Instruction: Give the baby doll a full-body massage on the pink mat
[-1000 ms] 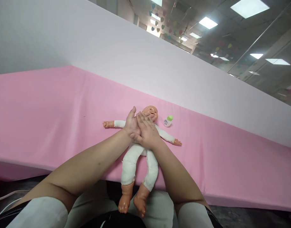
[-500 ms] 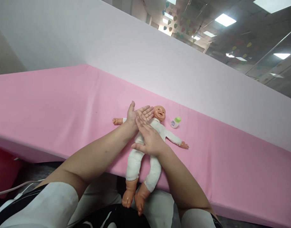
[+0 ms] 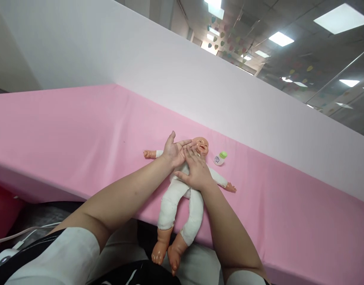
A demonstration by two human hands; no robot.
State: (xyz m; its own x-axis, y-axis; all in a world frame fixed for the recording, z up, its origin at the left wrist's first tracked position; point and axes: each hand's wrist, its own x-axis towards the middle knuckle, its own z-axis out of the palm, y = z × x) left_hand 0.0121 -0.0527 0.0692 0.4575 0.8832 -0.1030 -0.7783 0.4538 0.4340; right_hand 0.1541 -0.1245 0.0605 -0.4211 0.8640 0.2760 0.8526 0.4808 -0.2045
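A baby doll point(image 3: 176, 198) in a white suit lies on its back on the pink mat point(image 3: 80, 130), arms spread, feet hanging over the near edge. My left hand point(image 3: 175, 150) hovers palm up above the doll's shoulder, fingers apart. My right hand point(image 3: 196, 171) lies palm down over the doll's chest, its fingertips touching my left palm beside the doll's head point(image 3: 201, 145). Neither hand holds anything.
A small white bottle with a green cap point(image 3: 220, 158) lies on the mat just right of the doll's head. A pale wall panel point(image 3: 199, 91) rises behind the mat. A white cable point(image 3: 18, 234) runs on the floor at lower left.
My right hand has slid forward along my left palm toward the doll's head, and both hands sit closer together over its chest. The view has shifted slightly.
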